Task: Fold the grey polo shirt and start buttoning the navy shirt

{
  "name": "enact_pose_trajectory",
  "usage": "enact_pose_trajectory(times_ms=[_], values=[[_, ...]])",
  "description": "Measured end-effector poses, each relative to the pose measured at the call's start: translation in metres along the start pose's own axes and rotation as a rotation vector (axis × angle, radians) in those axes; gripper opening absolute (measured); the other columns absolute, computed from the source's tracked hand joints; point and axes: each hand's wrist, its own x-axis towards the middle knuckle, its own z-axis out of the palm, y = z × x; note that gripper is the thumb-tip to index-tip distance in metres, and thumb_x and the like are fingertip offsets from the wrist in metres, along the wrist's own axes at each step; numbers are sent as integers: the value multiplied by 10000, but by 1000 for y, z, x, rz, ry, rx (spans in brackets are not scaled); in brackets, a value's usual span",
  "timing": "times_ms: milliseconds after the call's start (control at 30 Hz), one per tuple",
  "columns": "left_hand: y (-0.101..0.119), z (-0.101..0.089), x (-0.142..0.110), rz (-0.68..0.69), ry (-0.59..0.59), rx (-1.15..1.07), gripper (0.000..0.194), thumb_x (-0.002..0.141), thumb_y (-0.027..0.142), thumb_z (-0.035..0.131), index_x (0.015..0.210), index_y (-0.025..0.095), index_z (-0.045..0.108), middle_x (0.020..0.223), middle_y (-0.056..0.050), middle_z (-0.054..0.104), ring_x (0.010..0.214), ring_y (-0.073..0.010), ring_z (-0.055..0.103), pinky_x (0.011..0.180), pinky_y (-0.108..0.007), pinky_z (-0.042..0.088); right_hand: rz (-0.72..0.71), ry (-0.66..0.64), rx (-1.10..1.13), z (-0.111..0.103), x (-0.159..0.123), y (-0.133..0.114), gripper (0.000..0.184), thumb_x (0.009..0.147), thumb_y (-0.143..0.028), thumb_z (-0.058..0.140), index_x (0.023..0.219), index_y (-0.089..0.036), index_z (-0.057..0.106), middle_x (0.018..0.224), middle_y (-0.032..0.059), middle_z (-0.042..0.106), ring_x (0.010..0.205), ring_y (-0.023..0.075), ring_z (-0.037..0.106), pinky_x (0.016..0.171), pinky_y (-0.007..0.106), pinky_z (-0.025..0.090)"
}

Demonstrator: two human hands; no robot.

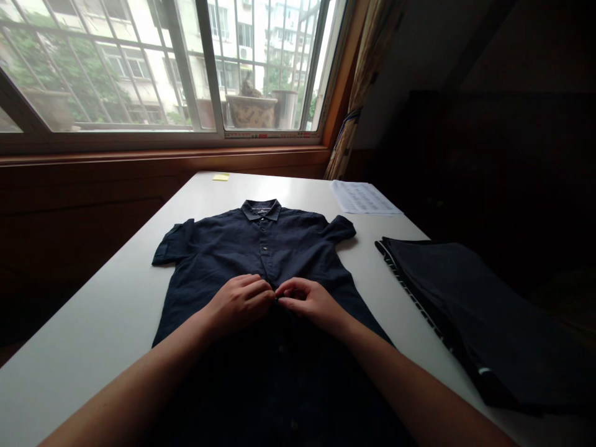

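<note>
A dark navy short-sleeved shirt lies front side up, its collar toward the window and its sleeves spread to both sides. Buttons show along the placket above and below my hands. At mid-chest my left hand is closed, fingers pinching the placket edge. Right beside it, my right hand pinches the same placket between thumb and forefinger. The fingertips of both hands nearly meet there. Whether a button sits between them is hidden. The lower part of the shirt is in deep shadow.
The shirt lies on a white table. Folded dark trousers or similar cloth lie at the right edge. Printed paper rests at the back right, a yellow sticky note at the back left. A barred window stands behind.
</note>
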Motion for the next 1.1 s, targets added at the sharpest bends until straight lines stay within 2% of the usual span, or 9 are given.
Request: enact_pose_trajectory(times_ms=[433,667,900,1100], values=[[-3,5,-5,10,5,89,159,990,210,476,903,184,607,859,-28,624,700,-134,544,639,-271,479,-17,6,-8,-1,1,1,288,791,-412,743,963,-181,745,884,28,713,774,170,626,710,284,483],[-2,3,-5,-11,25,64,133,985,204,492,925,189,610,822,-14,607,682,-134,528,641,-278,465,-82,48,-164,-2,0,-4,201,809,-385,728,851,-192,766,825,24,686,810,186,615,743,289,473],[-3,2,-4,-12,19,-10,130,983,196,494,973,183,623,873,-35,627,720,-144,537,676,-283,477,-93,24,-131,-2,1,0,200,820,-364,725,917,-192,753,894,25,718,829,186,631,783,300,477],[-4,-3,-4,-12,-47,-66,160,1002,204,473,983,177,630,900,-40,632,740,-143,551,677,-273,469,-51,22,-94,-1,1,-2,197,808,-351,725,907,-181,730,882,24,719,813,181,638,759,289,484]])
